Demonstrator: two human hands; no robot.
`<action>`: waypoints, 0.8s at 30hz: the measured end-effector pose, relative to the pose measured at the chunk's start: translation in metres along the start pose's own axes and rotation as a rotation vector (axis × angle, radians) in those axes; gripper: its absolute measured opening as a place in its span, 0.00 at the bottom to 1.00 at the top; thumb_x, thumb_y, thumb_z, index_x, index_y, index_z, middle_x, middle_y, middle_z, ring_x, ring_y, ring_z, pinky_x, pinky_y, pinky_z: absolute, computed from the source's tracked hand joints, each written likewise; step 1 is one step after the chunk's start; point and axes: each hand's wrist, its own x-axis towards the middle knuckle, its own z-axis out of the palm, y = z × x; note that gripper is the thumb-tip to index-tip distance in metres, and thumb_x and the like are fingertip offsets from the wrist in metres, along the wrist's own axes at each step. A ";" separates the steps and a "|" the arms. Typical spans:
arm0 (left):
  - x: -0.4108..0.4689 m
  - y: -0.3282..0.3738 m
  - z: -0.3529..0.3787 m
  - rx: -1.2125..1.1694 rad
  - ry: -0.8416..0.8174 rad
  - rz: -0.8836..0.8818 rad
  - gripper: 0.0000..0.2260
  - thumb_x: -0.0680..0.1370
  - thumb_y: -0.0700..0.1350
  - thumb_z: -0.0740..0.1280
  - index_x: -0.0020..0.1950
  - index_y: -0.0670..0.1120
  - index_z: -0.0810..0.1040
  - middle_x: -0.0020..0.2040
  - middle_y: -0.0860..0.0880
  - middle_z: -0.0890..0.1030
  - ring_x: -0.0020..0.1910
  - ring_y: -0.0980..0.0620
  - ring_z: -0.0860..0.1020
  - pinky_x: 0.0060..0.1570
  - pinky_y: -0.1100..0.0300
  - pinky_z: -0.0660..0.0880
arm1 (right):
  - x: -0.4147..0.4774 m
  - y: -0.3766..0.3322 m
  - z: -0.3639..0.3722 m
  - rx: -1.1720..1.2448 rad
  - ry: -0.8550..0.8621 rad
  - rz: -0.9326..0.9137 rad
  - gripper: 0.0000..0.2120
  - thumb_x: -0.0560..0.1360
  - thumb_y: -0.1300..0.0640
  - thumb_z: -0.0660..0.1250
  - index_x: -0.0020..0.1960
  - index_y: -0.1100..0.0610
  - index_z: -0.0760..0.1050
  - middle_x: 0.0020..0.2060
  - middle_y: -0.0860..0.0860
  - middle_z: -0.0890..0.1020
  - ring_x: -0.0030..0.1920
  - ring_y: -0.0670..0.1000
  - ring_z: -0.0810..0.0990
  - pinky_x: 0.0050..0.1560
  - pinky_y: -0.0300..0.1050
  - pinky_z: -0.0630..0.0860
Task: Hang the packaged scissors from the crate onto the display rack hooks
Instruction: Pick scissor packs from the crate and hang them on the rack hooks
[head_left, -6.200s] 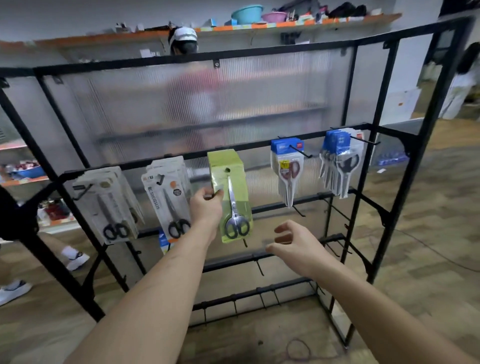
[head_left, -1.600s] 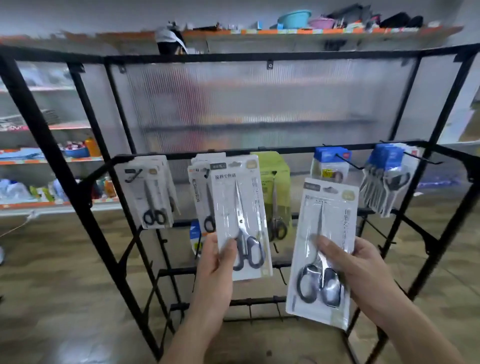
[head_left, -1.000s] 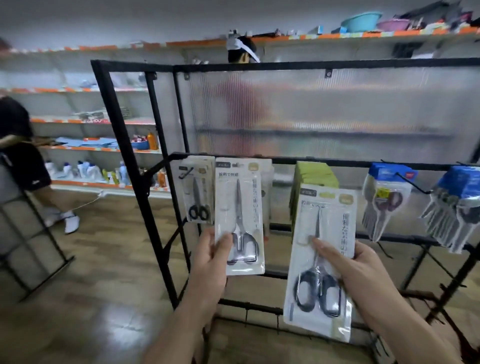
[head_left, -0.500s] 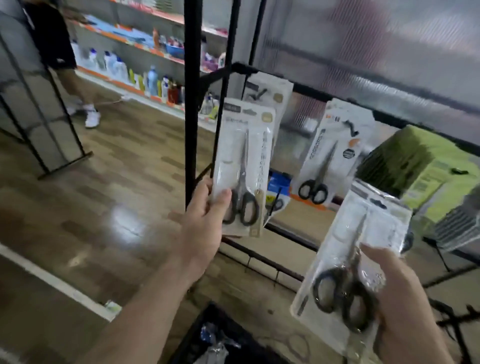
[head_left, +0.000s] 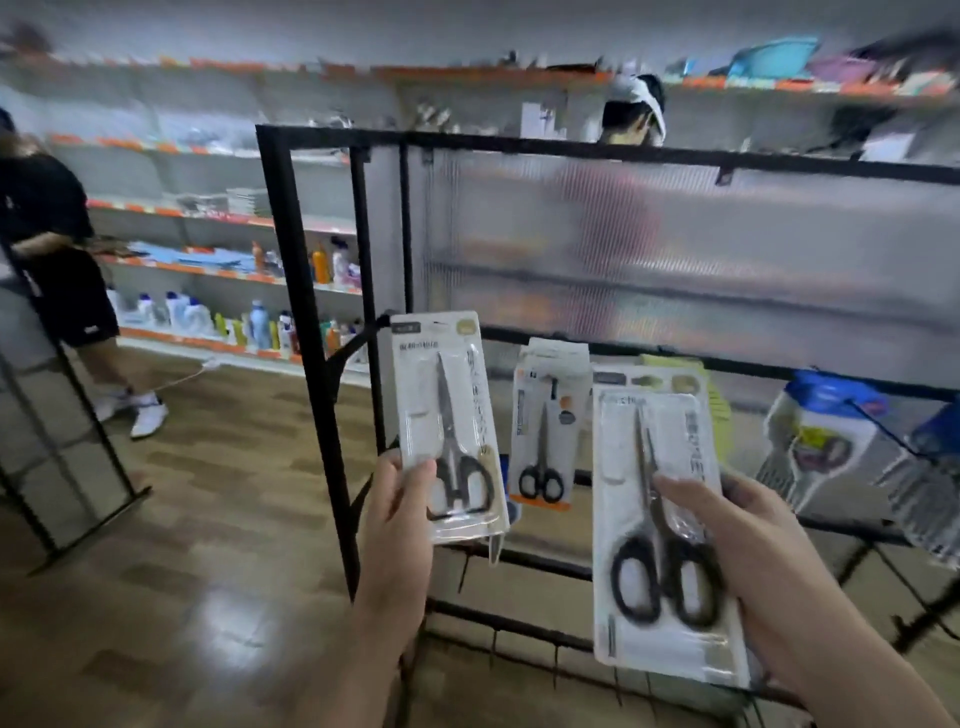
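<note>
Both packs stand upright again, and the view has risen from the floor to face the display rack (head_left: 301, 338). The left hand (head_left: 400, 499) pinches the left pack (head_left: 448, 415) at its lower left corner, thumb across the front by the black handles and fingers behind. The right hand (head_left: 748, 545) pinches the right pack (head_left: 662, 525) from its right edge, thumb laid over the blades and fingers behind.

Each pack's long axis runs vertically, blades up and hang-tab end on top. The left pack is held higher, its top edge level with the rail (head_left: 748, 365) at the rack's left end, just left of a hanging orange-edged pack (head_left: 545, 431). The right pack sits lower and closer to the viewer, its top overlapping the green packs (head_left: 719, 400), with blue-topped packs (head_left: 826, 436) further right.

The left hand looks nearer to a hook, though the pack hides the hook itself. Its likely move is a short push away from the viewer.
</note>
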 end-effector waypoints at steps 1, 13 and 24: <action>0.005 0.008 -0.002 0.020 -0.025 0.005 0.09 0.85 0.44 0.64 0.46 0.52 0.77 0.40 0.54 0.82 0.39 0.56 0.81 0.42 0.60 0.76 | -0.001 -0.001 0.007 0.032 0.001 -0.006 0.09 0.79 0.57 0.70 0.57 0.58 0.83 0.47 0.59 0.88 0.44 0.61 0.87 0.43 0.51 0.80; 0.068 0.016 -0.069 0.233 -0.092 -0.104 0.09 0.83 0.36 0.61 0.45 0.46 0.74 0.37 0.50 0.83 0.36 0.53 0.83 0.31 0.62 0.77 | 0.035 0.025 0.093 0.005 -0.068 0.062 0.09 0.79 0.59 0.70 0.58 0.56 0.82 0.50 0.58 0.87 0.51 0.63 0.86 0.60 0.68 0.79; 0.104 -0.034 -0.080 0.346 -0.101 -0.163 0.04 0.85 0.52 0.64 0.53 0.53 0.76 0.48 0.37 0.81 0.47 0.44 0.82 0.53 0.47 0.78 | 0.091 0.052 0.138 -0.175 -0.150 0.059 0.07 0.77 0.54 0.72 0.55 0.50 0.82 0.47 0.47 0.88 0.52 0.49 0.86 0.56 0.51 0.78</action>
